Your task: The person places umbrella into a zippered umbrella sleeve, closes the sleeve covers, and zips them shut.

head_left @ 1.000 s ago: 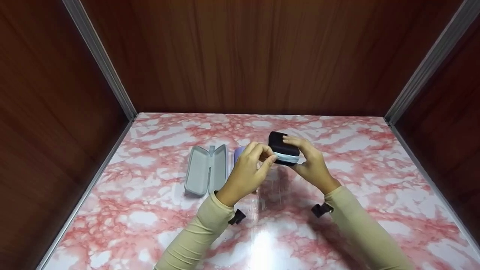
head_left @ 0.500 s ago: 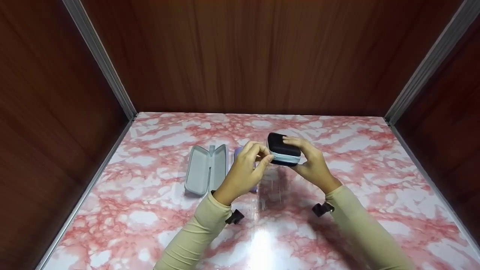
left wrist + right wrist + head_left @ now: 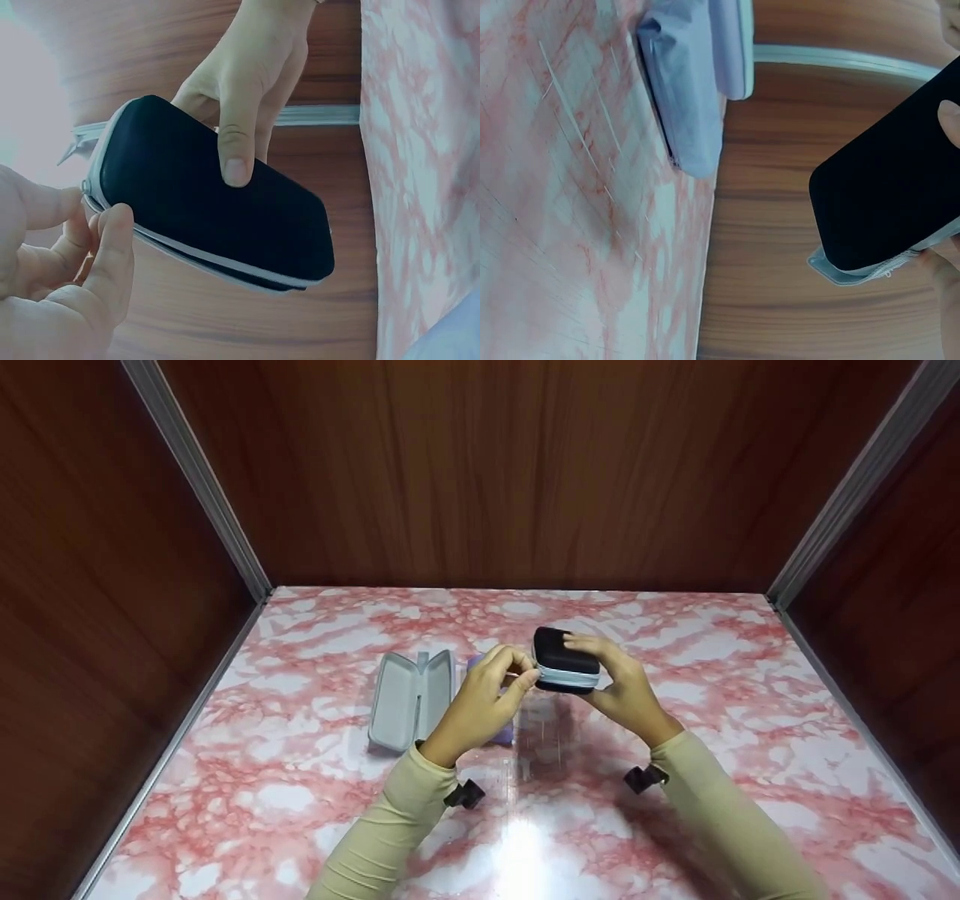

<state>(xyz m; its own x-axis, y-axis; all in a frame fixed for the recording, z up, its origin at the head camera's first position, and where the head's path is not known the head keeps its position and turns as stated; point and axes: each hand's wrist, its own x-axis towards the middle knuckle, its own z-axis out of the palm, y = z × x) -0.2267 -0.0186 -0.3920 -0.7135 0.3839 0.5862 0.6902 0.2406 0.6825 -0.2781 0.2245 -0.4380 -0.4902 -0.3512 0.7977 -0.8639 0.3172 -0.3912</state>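
Observation:
A black hard zip case (image 3: 562, 652) with a light blue-grey zipper band is held up above the table. My right hand (image 3: 626, 690) grips it from the right, fingers on top and thumb beneath. With thumb and finger, my left hand (image 3: 484, 697) pinches at the zipper by the case's left corner. In the left wrist view a small zipper pull (image 3: 86, 187) shows at the left fingertips. Along the long side of the case (image 3: 202, 187) there, a narrow dark gap runs beside the zipper band. The case's inside is hidden.
An opened grey case (image 3: 397, 705) lies on the marbled pink table (image 3: 285, 795), left of the hands. Beside it a purple pouch (image 3: 682, 90) is partly hidden behind my left hand. Wood-grain panels (image 3: 480, 472) enclose the back and sides.
My left hand has moved slightly left and down, away from the case's front toward its left corner. The case has tilted a little; my right hand has barely moved.

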